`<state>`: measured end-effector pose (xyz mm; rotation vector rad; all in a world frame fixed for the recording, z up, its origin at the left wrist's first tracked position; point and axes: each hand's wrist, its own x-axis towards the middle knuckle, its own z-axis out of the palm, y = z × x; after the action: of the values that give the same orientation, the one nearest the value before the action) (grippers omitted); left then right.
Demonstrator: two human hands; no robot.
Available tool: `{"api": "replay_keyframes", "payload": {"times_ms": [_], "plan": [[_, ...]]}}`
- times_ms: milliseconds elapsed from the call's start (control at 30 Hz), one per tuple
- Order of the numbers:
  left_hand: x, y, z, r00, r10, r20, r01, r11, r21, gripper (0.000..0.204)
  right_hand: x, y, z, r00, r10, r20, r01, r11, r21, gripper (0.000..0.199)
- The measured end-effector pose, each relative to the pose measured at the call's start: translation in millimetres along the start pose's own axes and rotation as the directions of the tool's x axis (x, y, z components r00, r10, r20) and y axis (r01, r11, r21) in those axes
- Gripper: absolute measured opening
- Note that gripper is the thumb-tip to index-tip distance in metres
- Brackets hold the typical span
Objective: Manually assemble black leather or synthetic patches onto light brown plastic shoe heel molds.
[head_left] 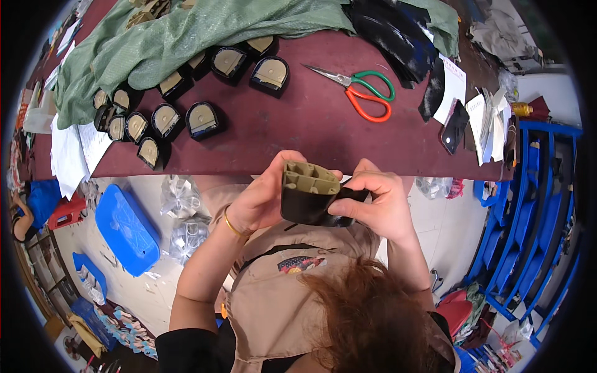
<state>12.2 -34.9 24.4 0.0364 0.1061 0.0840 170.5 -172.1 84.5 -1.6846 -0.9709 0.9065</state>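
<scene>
Just past the table's near edge I hold a tan shoe heel (pixel 309 180) with its ribbed, hollow end facing up. A shiny black covering strip (pixel 303 208) wraps its side, and a flap of it stands off at the right. My left hand (pixel 256 198) is closed round the heel's left side, its fingers partly hidden behind it. My right hand (pixel 384 204) pinches the black flap between thumb and fingers.
Several black-covered heels (pixel 203 120) stand on the dark red table (pixel 267 140), left of centre. Scissors (pixel 357 90) with green and red handles, black material pieces (pixel 398 40) and a phone (pixel 455 127) lie to the right. Green sheeting (pixel 205 31) drapes the back. Blue shelving (pixel 528 224) stands at right.
</scene>
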Motion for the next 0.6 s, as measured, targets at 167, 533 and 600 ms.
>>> {"api": "replay_keyframes", "payload": {"times_ms": [167, 533, 600], "plan": [[-3.2, 1.1, -1.0, 0.979, 0.184, -0.082, -0.082, 0.737, 0.671, 0.082, 1.2, -8.7, 6.3, 0.999, -0.052, 0.000, 0.051, 0.981, -0.189, 0.021], [-11.3, -2.4, -20.9, 0.995, 0.101, 0.020, -0.102, 0.944, 0.315, 0.100, 28.4, 8.8, -12.0, 0.972, -0.093, 0.218, 0.086, 0.995, 0.041, 0.023], [-12.6, 4.1, -9.2, 1.000, 0.024, 0.016, -0.028, 0.945, 0.327, 0.102, 32.0, 9.1, -11.0, 0.966, -0.091, 0.243, 0.079, 0.995, 0.060, 0.023]]}}
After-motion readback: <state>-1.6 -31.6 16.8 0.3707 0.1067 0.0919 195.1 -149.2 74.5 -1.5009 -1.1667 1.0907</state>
